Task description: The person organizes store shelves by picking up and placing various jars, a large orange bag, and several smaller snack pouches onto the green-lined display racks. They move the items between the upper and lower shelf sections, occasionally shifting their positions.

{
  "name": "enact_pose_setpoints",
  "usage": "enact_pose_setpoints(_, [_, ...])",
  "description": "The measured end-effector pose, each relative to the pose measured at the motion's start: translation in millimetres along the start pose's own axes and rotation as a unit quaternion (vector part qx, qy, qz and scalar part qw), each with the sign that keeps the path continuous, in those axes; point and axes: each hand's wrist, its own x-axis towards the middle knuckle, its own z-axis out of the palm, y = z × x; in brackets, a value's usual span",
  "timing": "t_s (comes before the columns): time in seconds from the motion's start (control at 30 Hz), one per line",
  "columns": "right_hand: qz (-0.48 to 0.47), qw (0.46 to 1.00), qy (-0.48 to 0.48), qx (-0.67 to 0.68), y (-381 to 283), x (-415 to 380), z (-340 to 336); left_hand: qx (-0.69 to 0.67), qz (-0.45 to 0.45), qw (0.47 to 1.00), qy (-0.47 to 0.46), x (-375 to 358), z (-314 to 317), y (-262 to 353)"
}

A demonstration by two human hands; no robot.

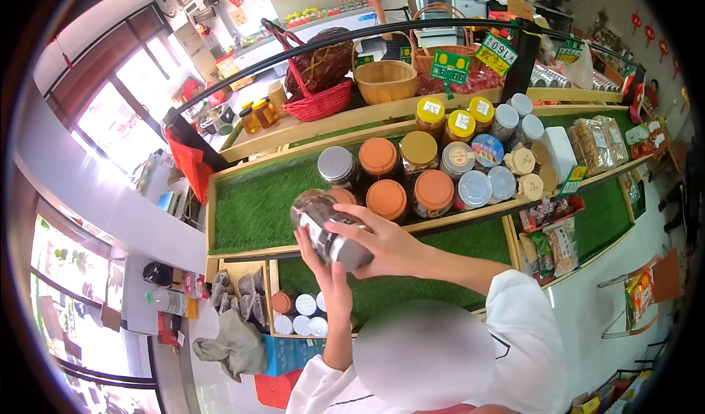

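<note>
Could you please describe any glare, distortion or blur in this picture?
Head view: glare bleaches the windows at left; head view: fisheye distortion curves the shelf; head view: an oval patch at bottom is blurred, while the held jar looks fairly clear.

The held jar (316, 216) looks glossy, the turf (257, 207) rough.

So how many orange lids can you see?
5 orange lids: on the upper shelf, one behind, two nearer and one partly covered by the held jar; one on the lower shelf. Others may be hidden.
</note>
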Motion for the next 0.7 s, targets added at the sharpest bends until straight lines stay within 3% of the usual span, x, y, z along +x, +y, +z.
enact_pose_setpoints(0.03, [-0.008, 1.000, 0.000, -0.008, 6, 10, 5, 0.013, 0.029, 0.999, -0.008, 4, 2, 0])
enact_pose_setpoints(0.13, [-0.059, 0.998, 0.014, -0.031, 30, 40, 25, 0.103, -0.012, 0.993, 0.059, 27, 0, 5])
enact_pose_setpoints(0.17, [-0.062, 0.998, 0.005, -0.027, 38, 54, 30, 0.162, 0.020, 0.985, 0.063, 36, -13, -6])
enact_pose_setpoints(0.27, [-0.059, 0.998, -0.030, -0.010, 62, 83, 57, 0.234, -0.016, 0.969, 0.079, 61, -45, -24])
enact_pose_setpoints(0.5, [0.007, 0.982, -0.167, -0.093, 120, 110, 104, 0.260, -0.134, 0.953, 0.080, 86, -104, -95])
enact_pose_setpoints(0.57, [-0.002, 0.986, -0.138, -0.094, 144, 104, 123, 0.271, -0.202, 0.939, 0.066, 90, -103, -94])
enact_pose_setpoints(0.7, [0.002, 0.984, -0.116, -0.133, 157, 99, 142, 0.275, -0.208, 0.936, 0.080, 93, -105, -97])
